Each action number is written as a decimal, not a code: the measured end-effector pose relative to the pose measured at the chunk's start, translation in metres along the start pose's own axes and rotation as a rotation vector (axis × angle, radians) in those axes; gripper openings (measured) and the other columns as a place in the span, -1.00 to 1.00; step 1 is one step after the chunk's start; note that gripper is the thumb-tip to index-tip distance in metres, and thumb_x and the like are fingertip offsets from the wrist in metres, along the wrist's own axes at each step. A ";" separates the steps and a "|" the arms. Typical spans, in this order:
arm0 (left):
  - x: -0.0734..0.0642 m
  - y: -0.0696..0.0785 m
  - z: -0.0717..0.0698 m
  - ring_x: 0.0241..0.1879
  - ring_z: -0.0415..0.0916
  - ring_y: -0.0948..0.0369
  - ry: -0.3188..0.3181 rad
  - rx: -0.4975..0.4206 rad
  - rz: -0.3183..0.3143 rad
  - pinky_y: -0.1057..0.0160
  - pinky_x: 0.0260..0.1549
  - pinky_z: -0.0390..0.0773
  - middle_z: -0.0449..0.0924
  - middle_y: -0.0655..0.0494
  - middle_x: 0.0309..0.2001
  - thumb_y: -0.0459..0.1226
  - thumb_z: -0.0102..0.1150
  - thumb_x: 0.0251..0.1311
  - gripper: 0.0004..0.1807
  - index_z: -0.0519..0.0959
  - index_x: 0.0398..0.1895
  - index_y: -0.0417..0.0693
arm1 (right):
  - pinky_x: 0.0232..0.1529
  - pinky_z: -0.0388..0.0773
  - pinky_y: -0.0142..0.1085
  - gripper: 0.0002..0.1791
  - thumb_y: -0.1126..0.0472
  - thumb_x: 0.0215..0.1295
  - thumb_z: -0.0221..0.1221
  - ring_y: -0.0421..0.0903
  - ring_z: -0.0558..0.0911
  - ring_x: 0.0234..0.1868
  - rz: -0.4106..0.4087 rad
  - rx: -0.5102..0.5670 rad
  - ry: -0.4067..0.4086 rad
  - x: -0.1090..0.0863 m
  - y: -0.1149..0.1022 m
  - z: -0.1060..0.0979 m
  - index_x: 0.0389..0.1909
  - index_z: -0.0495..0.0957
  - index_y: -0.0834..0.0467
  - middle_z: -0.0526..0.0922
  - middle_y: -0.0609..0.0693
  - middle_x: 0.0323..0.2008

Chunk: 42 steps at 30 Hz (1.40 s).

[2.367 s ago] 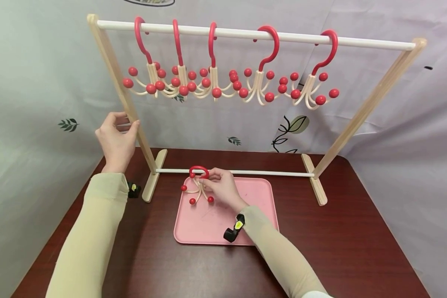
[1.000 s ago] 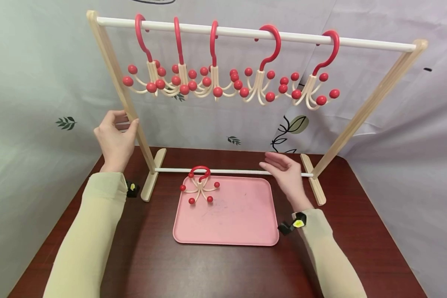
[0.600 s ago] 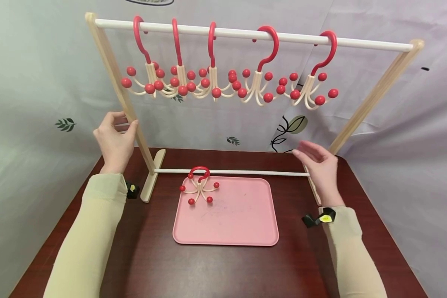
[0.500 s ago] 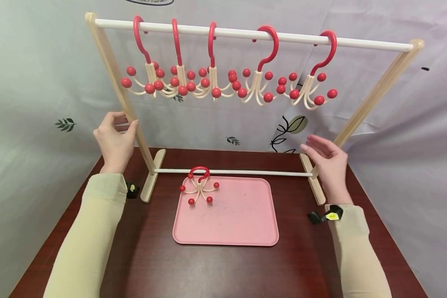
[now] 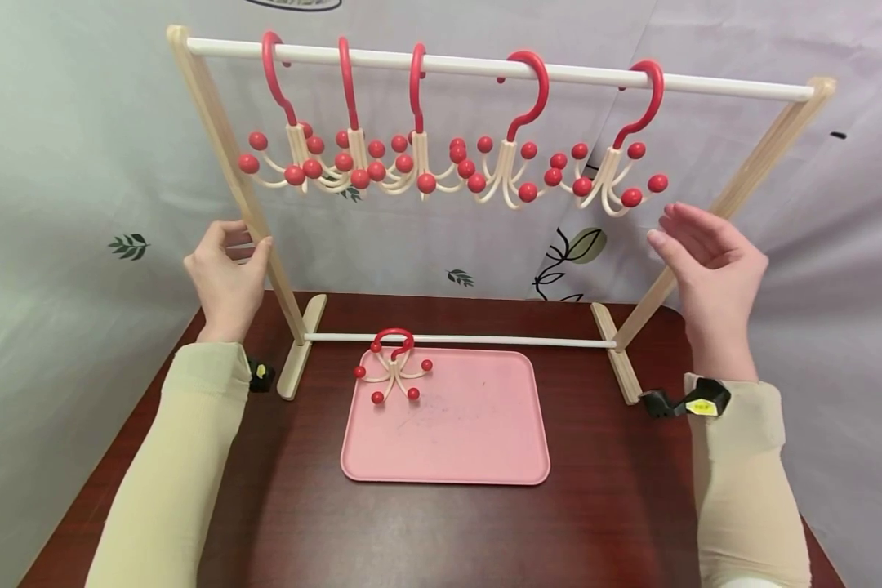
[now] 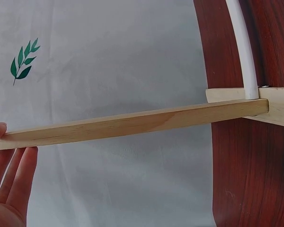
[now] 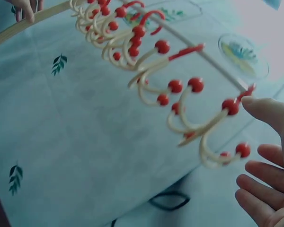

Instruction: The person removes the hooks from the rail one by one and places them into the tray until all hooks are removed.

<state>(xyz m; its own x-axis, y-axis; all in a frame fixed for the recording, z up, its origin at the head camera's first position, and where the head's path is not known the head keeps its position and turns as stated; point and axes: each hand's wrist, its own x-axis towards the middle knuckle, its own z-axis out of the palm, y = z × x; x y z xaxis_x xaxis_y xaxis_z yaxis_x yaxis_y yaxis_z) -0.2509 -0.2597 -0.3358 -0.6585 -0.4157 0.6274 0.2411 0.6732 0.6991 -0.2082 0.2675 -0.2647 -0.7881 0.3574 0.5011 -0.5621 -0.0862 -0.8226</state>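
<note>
My left hand [image 5: 224,273] pinches the left wooden post [image 5: 220,139] of a small clothes rack, thumb on one side and fingers on the other in the left wrist view. My right hand [image 5: 716,261] is raised in front of the right post [image 5: 764,163], holding nothing, its fingers loosely bent and thumb apart. From the rack's white top rail [image 5: 459,65] hang several hangers with red hooks and curved, red-balled arms; the rightmost hanger [image 5: 606,180] is nearest my right hand. Another such hanger [image 5: 393,371] lies on the pink tray [image 5: 456,449], at its far left corner.
The rack stands on two wooden feet, the left foot [image 5: 303,347] and the right foot [image 5: 617,355], joined by a white lower bar [image 5: 485,340] behind the tray. All of it is on a dark red-brown table [image 5: 426,539]. A pale leaf-printed cloth [image 5: 382,253] hangs behind.
My right hand has let go of the hanger on the tray and moved right and upward to the right post. My left hand has stayed on the left post.
</note>
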 end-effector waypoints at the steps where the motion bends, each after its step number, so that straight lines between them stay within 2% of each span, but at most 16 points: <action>1: 0.000 0.000 0.000 -0.15 0.72 0.15 0.001 0.002 0.002 0.31 -0.15 0.70 0.74 0.00 -0.08 -0.20 0.36 0.29 -0.66 0.64 0.03 -0.23 | 0.01 0.65 -0.35 -0.49 0.50 -0.05 0.54 0.01 0.72 -0.01 -0.013 -0.004 -0.003 0.002 -0.004 0.003 0.01 0.69 0.39 0.73 0.25 -0.04; 5: -0.001 0.000 0.000 -0.14 0.73 0.12 -0.001 0.009 0.007 0.35 -0.16 0.69 0.74 -0.01 -0.08 -0.20 0.36 0.29 -0.65 0.63 0.03 -0.24 | 0.03 0.64 -0.35 -0.48 0.49 -0.06 0.55 0.01 0.72 0.01 -0.044 -0.001 -0.020 0.011 -0.023 0.015 0.01 0.69 0.39 0.73 0.24 -0.04; 9: -0.002 -0.001 0.000 -0.14 0.73 0.10 -0.001 0.017 0.010 0.38 -0.16 0.68 0.74 -0.02 -0.07 -0.20 0.36 0.30 -0.65 0.63 0.04 -0.24 | 0.06 0.62 -0.35 -0.47 0.48 -0.08 0.56 -0.03 0.72 0.01 -0.037 -0.010 -0.036 0.022 -0.041 0.028 0.01 0.70 0.36 0.75 0.17 -0.07; 14: -0.002 -0.001 0.000 -0.14 0.73 0.09 -0.004 0.017 0.005 0.37 -0.15 0.68 0.74 -0.02 -0.07 -0.20 0.35 0.30 -0.65 0.63 0.05 -0.23 | 0.11 0.59 -0.38 -0.47 0.39 -0.07 0.59 -0.08 0.71 0.03 0.016 -0.085 -0.078 0.036 -0.053 0.044 0.02 0.72 0.28 0.76 0.08 -0.06; 18: -0.003 -0.001 0.000 -0.13 0.73 0.08 -0.007 0.016 0.001 0.34 -0.15 0.69 0.73 -0.03 -0.07 -0.20 0.35 0.31 -0.65 0.63 0.05 -0.23 | 0.11 0.57 -0.43 -0.46 0.28 -0.06 0.62 -0.14 0.71 0.02 0.072 -0.189 -0.102 0.049 -0.054 0.054 0.03 0.74 0.18 0.76 0.03 -0.05; 20: -0.003 -0.001 0.000 -0.13 0.73 0.07 -0.007 0.016 0.000 0.34 -0.15 0.69 0.73 -0.04 -0.07 -0.20 0.35 0.31 -0.65 0.63 0.05 -0.24 | 0.03 0.59 -0.46 -0.46 0.23 -0.05 0.62 -0.16 0.72 -0.01 0.090 -0.223 -0.104 0.054 -0.053 0.058 0.03 0.75 0.14 0.76 0.02 -0.05; 25: -0.002 -0.001 0.000 -0.13 0.73 0.08 -0.002 0.021 0.006 0.34 -0.15 0.69 0.74 -0.03 -0.07 -0.20 0.35 0.31 -0.65 0.63 0.04 -0.24 | -0.38 0.54 -0.43 -0.52 0.17 0.00 0.60 -0.18 0.74 -0.13 0.098 -0.266 -0.088 0.062 -0.048 0.066 0.00 0.76 0.13 0.78 -0.02 -0.13; 31: -0.002 0.000 0.000 -0.13 0.73 0.10 -0.010 0.020 -0.005 0.36 -0.15 0.69 0.74 0.00 -0.06 -0.19 0.35 0.31 -0.65 0.63 0.05 -0.21 | -0.50 0.44 -0.44 -0.66 0.14 0.10 0.54 -0.15 0.73 -0.24 0.072 -0.309 -0.048 0.064 -0.044 0.070 -0.09 0.79 0.11 0.79 -0.05 -0.23; 33: -0.002 0.001 0.000 -0.13 0.73 0.10 -0.010 0.021 -0.008 0.36 -0.15 0.69 0.74 0.00 -0.06 -0.19 0.35 0.31 -0.64 0.63 0.06 -0.21 | -0.47 0.48 -0.44 -0.69 0.14 0.12 0.53 -0.14 0.74 -0.26 0.059 -0.300 -0.041 0.064 -0.044 0.071 -0.11 0.79 0.12 0.79 -0.05 -0.25; 36: -0.002 0.001 0.000 -0.14 0.73 0.10 -0.008 0.017 -0.006 0.33 -0.15 0.69 0.74 -0.01 -0.06 -0.19 0.35 0.31 -0.65 0.63 0.05 -0.22 | -0.32 0.59 -0.51 -0.71 0.18 0.14 0.51 -0.14 0.76 -0.28 0.042 -0.262 -0.036 0.065 -0.045 0.074 -0.13 0.79 0.18 0.79 -0.01 -0.28; 39: -0.001 0.002 -0.001 -0.14 0.73 0.11 -0.007 0.010 -0.005 0.31 -0.15 0.70 0.74 0.00 -0.06 -0.20 0.35 0.31 -0.65 0.63 0.05 -0.21 | -0.14 0.67 -0.44 -0.73 0.24 0.15 0.50 -0.11 0.76 -0.28 0.037 -0.203 -0.029 0.064 -0.046 0.076 -0.15 0.78 0.25 0.78 0.04 -0.29; 42: -0.001 0.003 -0.001 -0.14 0.73 0.12 -0.010 0.008 -0.009 0.30 -0.15 0.70 0.74 0.00 -0.06 -0.20 0.34 0.31 -0.65 0.64 0.05 -0.21 | -0.08 0.67 -0.39 -0.74 0.27 0.15 0.49 -0.09 0.76 -0.27 0.040 -0.166 -0.018 0.062 -0.048 0.078 -0.15 0.77 0.27 0.78 0.07 -0.29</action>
<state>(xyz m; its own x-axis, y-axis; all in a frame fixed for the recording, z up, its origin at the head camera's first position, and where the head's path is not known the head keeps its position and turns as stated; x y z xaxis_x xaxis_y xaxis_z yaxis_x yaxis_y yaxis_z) -0.2489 -0.2577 -0.3346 -0.6676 -0.4158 0.6176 0.2294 0.6743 0.7019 -0.2499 0.2209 -0.1728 -0.8145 0.3397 0.4703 -0.4819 0.0554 -0.8745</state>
